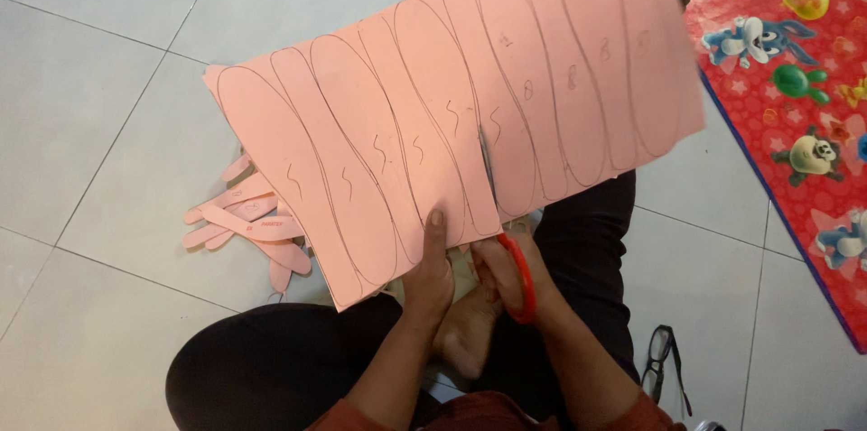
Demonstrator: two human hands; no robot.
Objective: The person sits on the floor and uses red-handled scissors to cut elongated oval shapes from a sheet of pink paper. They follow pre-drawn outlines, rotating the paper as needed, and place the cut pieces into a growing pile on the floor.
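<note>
A large pink foam sheet (452, 106) with several pencilled insole outlines is held up over my lap. My left hand (428, 276) grips its lower edge, thumb lying on top of the sheet. My right hand (508, 278) holds red-handled scissors (519, 276); their blades run up into a cut in the sheet near its middle. Most of the blades are hidden against the sheet.
A pile of cut pink insole shapes (244, 223) lies on the grey tiled floor (99, 124) to the left, partly under the sheet. A red patterned mat (795, 79) covers the floor at right. Black eyeglasses (661, 359) lie by my right leg.
</note>
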